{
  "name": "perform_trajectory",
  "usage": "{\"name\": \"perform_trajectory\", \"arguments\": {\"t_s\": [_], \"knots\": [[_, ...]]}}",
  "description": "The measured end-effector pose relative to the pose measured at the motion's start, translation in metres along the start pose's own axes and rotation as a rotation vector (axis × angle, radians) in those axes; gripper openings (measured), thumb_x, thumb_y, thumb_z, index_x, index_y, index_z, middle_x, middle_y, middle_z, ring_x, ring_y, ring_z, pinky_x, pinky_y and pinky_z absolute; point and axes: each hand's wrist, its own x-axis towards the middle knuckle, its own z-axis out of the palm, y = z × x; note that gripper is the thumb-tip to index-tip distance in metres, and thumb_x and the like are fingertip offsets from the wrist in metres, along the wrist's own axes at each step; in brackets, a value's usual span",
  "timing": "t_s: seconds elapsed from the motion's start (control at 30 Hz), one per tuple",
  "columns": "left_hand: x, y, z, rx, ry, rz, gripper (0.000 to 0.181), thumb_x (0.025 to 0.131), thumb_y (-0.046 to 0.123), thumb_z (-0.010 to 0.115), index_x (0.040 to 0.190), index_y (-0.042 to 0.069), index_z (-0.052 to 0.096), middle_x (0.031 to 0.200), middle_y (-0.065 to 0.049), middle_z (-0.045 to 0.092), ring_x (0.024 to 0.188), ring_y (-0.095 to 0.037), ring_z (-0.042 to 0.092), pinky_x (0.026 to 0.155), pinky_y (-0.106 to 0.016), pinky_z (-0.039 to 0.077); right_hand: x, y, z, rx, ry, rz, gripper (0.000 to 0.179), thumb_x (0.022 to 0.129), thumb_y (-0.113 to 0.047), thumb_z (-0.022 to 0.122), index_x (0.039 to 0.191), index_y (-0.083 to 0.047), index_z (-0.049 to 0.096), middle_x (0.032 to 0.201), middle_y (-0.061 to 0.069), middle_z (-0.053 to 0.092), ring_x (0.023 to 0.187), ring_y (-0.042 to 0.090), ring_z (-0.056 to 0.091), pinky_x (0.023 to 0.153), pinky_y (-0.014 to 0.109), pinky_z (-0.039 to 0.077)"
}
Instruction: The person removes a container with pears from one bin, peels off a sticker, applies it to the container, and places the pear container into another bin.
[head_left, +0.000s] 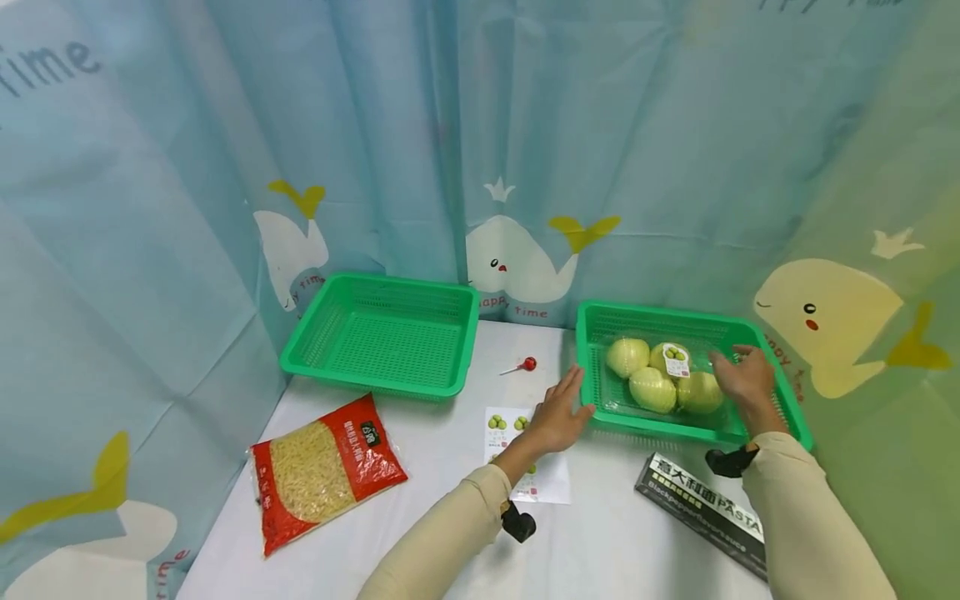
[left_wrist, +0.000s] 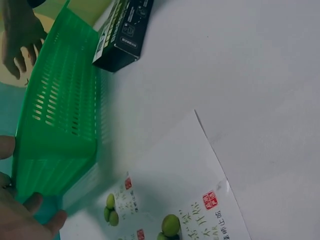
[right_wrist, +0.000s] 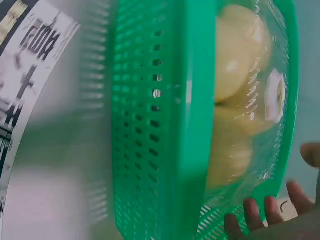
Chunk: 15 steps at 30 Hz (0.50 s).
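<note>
A clear plastic pack of pale green, round fruit (head_left: 652, 389) with a white label lies in the right green basket (head_left: 660, 429). My right hand (head_left: 748, 385) is over the right end of that basket, beside the pack. Its fingers (right_wrist: 252, 212) are spread and hold nothing. At the basket's left front corner is my left hand (head_left: 557, 421), with fairly straight fingers right at the rim. Under the left forearm lies a white sheet of fruit labels (head_left: 551, 487), partly hidden.
A second green basket (head_left: 378, 385) stands at the back left. In front of it lies a red bag of pasta (head_left: 322, 471). A red lollipop (head_left: 529, 364) lies between the baskets. A black pasta box (head_left: 701, 512) sits near the right forearm. Curtains (head_left: 390, 150) enclose the table.
</note>
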Motion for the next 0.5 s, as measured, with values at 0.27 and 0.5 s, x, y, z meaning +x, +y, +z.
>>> {"name": "perform_trajectory", "arguments": {"t_s": [0.27, 0.5], "knots": [[-0.005, -0.004, -0.004, 0.127, 0.028, 0.044, 0.064, 0.114, 0.037, 0.048, 0.171, 0.021, 0.025, 0.178, 0.005, 0.018, 0.162, -0.025, 0.023, 0.126, -0.058, 0.026, 0.0, -0.001, 0.027, -0.256, -0.023, -0.21, 0.071, 0.105, -0.04, 0.049, 0.154, 0.01, 0.038, 0.152, 0.051, 0.025, 0.136, 0.073, 0.024, 0.099, 0.082, 0.029], [-0.036, -0.011, -0.044, 0.574, 0.187, 0.206, 0.065, 0.109, 0.06, 0.045, 0.166, 0.028, 0.039, 0.178, 0.001, 0.018, 0.164, -0.03, 0.014, 0.128, -0.064, 0.016, -0.041, -0.034, 0.054, -0.288, 0.092, -0.446, 0.063, 0.105, -0.033, 0.059, 0.153, 0.005, 0.043, 0.154, 0.042, 0.035, 0.137, 0.069, 0.033, 0.104, 0.083, 0.026]]}}
